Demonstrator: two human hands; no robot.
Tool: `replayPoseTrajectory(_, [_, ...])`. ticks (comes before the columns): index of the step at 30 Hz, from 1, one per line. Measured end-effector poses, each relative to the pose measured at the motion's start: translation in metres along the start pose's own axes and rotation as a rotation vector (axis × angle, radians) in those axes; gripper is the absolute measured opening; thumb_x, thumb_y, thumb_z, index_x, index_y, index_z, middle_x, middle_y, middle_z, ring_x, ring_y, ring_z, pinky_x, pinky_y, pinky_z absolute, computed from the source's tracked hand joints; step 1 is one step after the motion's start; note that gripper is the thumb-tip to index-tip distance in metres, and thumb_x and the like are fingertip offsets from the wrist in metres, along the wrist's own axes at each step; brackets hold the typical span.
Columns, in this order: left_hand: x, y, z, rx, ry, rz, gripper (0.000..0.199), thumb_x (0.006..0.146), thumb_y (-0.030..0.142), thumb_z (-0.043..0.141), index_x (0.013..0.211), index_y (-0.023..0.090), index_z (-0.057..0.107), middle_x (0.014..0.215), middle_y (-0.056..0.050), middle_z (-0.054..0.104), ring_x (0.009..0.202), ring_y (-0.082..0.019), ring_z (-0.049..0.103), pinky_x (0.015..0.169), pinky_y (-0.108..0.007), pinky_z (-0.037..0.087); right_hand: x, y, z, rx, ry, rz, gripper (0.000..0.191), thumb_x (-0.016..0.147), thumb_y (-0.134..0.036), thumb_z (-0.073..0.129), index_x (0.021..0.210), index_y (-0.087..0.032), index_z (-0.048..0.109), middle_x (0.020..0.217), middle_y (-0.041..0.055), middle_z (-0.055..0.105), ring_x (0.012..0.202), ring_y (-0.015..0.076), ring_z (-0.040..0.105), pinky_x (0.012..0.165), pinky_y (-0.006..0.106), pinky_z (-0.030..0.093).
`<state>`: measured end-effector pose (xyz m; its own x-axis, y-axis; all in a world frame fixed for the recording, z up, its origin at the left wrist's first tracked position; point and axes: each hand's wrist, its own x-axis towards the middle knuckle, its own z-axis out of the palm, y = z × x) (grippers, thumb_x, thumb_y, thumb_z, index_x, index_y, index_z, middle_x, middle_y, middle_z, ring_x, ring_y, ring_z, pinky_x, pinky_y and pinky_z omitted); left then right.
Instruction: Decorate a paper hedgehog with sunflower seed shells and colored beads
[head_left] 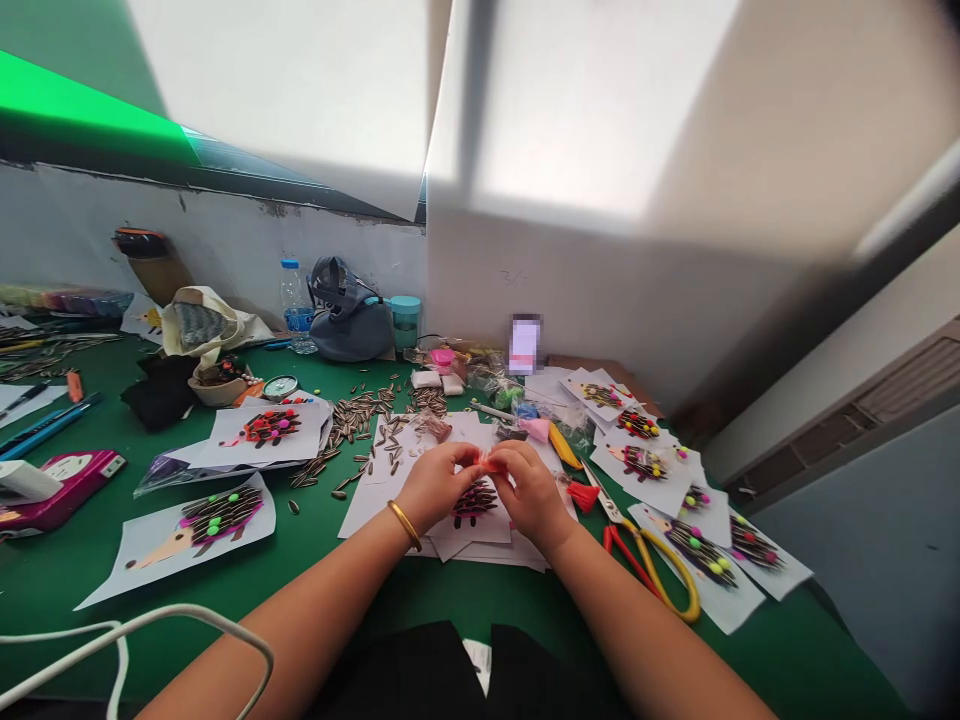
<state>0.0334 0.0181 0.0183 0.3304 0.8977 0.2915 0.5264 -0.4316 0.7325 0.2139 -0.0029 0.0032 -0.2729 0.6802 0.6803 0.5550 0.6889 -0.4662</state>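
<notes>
Above the white paper sheets (367, 505), my left hand (439, 482) and my right hand (531, 490) meet fingertip to fingertip. Between them they pinch a small orange-red piece (489, 463), soft-looking and mostly covered by the fingers. Both hands are closed on it. Just below lies a hedgehog picture (476, 503) with spines of striped sunflower seeds, partly hidden by my hands. A lump of red clay-like material (583, 496) sits to the right of my right hand. Loose sunflower seeds (360, 420) are scattered to the left of the sheets.
Scissors with red and yellow handles (667, 565) lie at right, near several finished hedgehog pictures (697, 550). More pictures (214, 520) lie at left. Behind stand a phone (524, 345), a grey-blue bag (351, 325) and a water bottle (297, 310). A white cable (187, 612) arches at front left.
</notes>
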Motion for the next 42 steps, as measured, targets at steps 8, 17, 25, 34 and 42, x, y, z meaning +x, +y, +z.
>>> replayPoseTrajectory(8, [-0.001, -0.005, -0.002, 0.309, 0.111, 0.191, 0.019, 0.09, 0.034, 0.053, 0.087, 0.022, 0.067, 0.087, -0.005, 0.071, 0.085, -0.021, 0.063, 0.079, -0.032, 0.043, 0.001, -0.005, -0.001, -0.029, -0.011, 0.026, 0.012, 0.09, -0.018, 0.053, 0.101, -0.022, 0.056, 0.1, 0.0081, 0.06, 0.097, 0.0223, 0.054, 0.089, 0.038, 0.047])
replayPoseTrajectory(17, [0.001, -0.009, -0.008, 0.317, 0.066, 0.266, 0.02, 0.09, 0.036, 0.056, 0.085, 0.021, 0.067, 0.083, -0.003, 0.069, 0.08, -0.018, 0.062, 0.072, -0.029, 0.044, 0.002, -0.009, -0.004, -0.12, 0.007, -0.097, 0.016, 0.089, -0.014, 0.051, 0.102, -0.021, 0.056, 0.1, 0.0089, 0.06, 0.096, 0.0226, 0.053, 0.086, 0.039, 0.048])
replayPoseTrajectory(25, [0.0, -0.008, -0.005, 0.395, 0.092, 0.309, 0.016, 0.09, 0.026, 0.053, 0.081, 0.018, 0.063, 0.081, -0.005, 0.063, 0.079, -0.02, 0.058, 0.071, -0.031, 0.044, 0.002, -0.006, -0.001, -0.167, -0.033, -0.051, 0.016, 0.086, -0.012, 0.051, 0.099, -0.02, 0.056, 0.098, 0.0087, 0.059, 0.094, 0.0234, 0.053, 0.083, 0.038, 0.047])
replayPoseTrajectory(34, [0.0, -0.01, 0.001, 0.011, 0.153, 0.193, 0.012, 0.086, 0.025, 0.061, 0.093, 0.021, 0.07, 0.09, -0.004, 0.07, 0.085, -0.017, 0.063, 0.079, -0.029, 0.049, 0.002, -0.006, -0.004, -0.168, -0.021, 0.041, 0.011, 0.083, -0.012, 0.051, 0.091, -0.02, 0.054, 0.092, 0.0075, 0.057, 0.089, 0.0223, 0.052, 0.081, 0.036, 0.045])
replayPoseTrajectory(42, [0.0, -0.013, 0.0, 0.018, 0.153, 0.191, 0.01, 0.086, 0.024, 0.061, 0.085, 0.021, 0.071, 0.083, -0.002, 0.07, 0.08, -0.016, 0.063, 0.075, -0.029, 0.049, 0.002, -0.007, -0.003, -0.129, -0.042, 0.046, 0.011, 0.082, -0.011, 0.052, 0.089, -0.02, 0.053, 0.089, 0.0059, 0.057, 0.087, 0.0214, 0.052, 0.079, 0.034, 0.045])
